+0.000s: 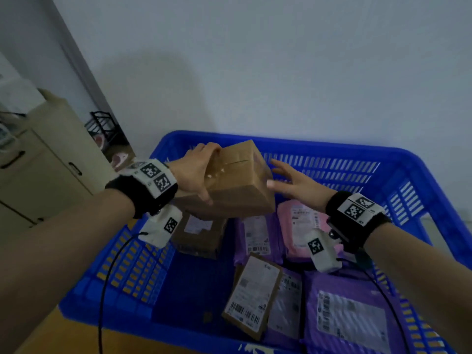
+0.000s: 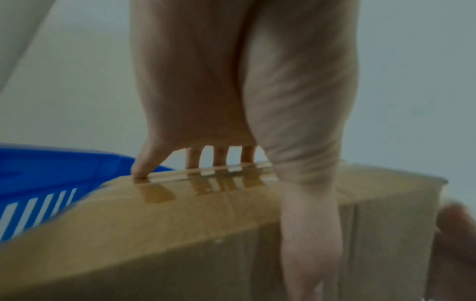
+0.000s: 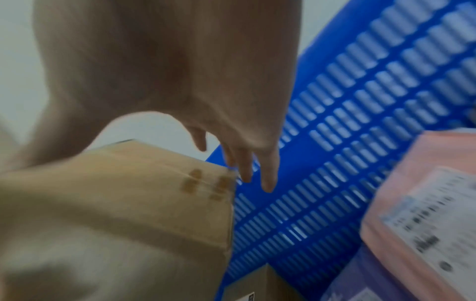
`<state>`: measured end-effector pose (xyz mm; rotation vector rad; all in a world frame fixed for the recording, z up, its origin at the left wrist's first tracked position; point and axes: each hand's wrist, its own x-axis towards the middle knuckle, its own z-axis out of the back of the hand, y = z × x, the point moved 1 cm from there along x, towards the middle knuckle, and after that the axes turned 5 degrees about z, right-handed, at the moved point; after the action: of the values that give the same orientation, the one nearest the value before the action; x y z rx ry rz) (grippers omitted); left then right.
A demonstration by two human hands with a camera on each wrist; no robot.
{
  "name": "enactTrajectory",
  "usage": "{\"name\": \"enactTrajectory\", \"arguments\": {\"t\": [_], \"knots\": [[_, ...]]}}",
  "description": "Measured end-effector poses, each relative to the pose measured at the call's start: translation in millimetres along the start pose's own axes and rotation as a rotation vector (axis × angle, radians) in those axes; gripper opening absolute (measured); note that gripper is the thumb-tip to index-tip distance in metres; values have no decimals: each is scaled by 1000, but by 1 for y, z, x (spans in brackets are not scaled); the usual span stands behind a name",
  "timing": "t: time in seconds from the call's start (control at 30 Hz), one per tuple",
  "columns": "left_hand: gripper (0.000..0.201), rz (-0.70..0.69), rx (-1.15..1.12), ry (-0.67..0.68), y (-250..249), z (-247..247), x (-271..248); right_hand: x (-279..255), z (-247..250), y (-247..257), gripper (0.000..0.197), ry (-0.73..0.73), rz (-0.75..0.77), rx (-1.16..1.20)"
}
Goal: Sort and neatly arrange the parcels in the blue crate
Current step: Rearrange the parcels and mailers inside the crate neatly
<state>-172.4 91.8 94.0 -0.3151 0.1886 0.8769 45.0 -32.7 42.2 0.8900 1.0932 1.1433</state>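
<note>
While your left hand grips the cardboard box and your right hand spreads wide, near parcels in the blue crate remain unsorted.

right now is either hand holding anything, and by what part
The left hand grips the brown cardboard box by its left end, fingers over the top edge. The right hand is open beside it, holding nothing.

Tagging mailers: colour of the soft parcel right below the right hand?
Pink mailer with a white label; clearest in the head view.
</note>
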Motion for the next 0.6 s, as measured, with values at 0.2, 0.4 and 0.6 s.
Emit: {"name": "enactTrajectory", "arguments": {"t": [0.2, 0.4, 0.6], "knots": [[105, -218, 400, -261, -20, -19, -13, -6, 9, -19, 79, -39, -285, 203], [99, -404, 510, -548, -24, -19, -13, -15, 19, -26, 77, 72, -350, 551], [100, -461, 536, -604, -29, -25, -14, -21, 23, -29, 70, 120, -366, 654]]}}
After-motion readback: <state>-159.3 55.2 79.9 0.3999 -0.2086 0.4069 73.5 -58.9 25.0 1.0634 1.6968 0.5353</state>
